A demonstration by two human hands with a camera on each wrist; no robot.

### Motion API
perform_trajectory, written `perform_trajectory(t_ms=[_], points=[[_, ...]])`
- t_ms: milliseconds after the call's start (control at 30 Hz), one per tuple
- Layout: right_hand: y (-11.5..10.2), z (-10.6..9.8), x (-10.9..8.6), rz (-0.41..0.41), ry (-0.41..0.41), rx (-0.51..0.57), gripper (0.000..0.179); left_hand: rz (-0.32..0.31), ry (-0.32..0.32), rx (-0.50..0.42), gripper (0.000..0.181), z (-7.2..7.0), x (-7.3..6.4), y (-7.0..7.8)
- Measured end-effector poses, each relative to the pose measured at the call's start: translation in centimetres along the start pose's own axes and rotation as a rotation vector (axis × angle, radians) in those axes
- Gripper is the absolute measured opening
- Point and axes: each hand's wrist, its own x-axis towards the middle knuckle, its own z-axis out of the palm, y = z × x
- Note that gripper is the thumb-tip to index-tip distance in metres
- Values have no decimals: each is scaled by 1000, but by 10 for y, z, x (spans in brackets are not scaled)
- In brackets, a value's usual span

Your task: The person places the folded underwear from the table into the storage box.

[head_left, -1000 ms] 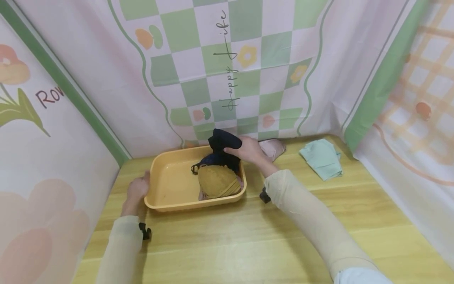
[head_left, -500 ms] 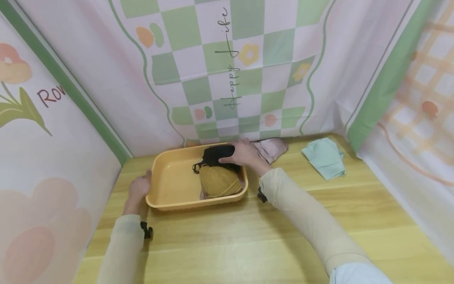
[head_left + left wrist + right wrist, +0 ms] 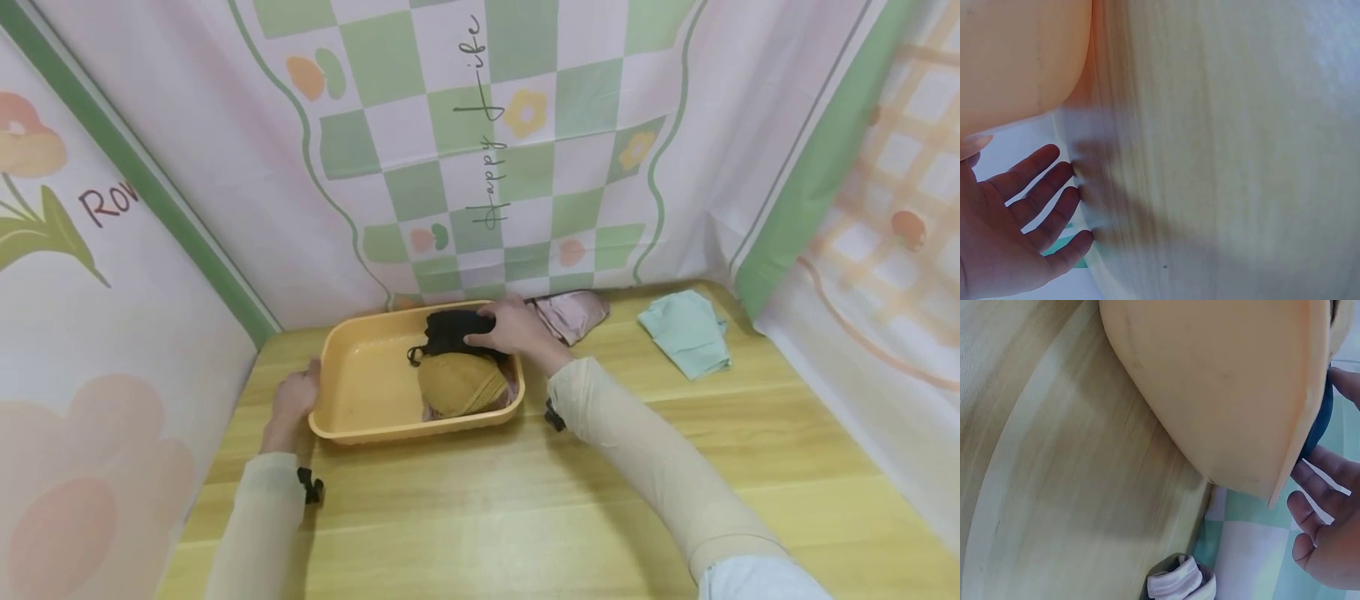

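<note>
At the left end of the yellow tray (image 3: 360, 396) is the left hand (image 3: 295, 396), thumb at the tray, four fingers straight and spread beside it. The tray's long axis runs left to right, right end slightly farther back. In the tray's back right part lies the black garment (image 3: 452, 330), long axis left to right, strap loop (image 3: 414, 357) pointing to the tray's left end. The mustard garment (image 3: 459, 385) lies in the tray's front right part. Over the tray's back right corner, the right hand (image 3: 517, 327) touches the black garment with thumb and index finger, held apart; whether they grip cannot be determined. Right of the tray: a pink garment (image 3: 577, 315), then, well apart, a mint cloth (image 3: 686, 333).
</note>
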Motion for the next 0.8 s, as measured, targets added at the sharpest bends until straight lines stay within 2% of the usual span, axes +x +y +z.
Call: perform_trajectory(t_ms=[267, 500, 800], points=[[11, 0, 0, -17, 79, 48, 68, -16, -16, -15, 92, -2, -1, 2], [16, -5, -4, 18, 87, 96, 68, 2, -1, -15, 88, -3, -1, 2], [22, -13, -11, 52, 100, 98, 69, 9, -2, -21, 91, -1, -2, 1]])
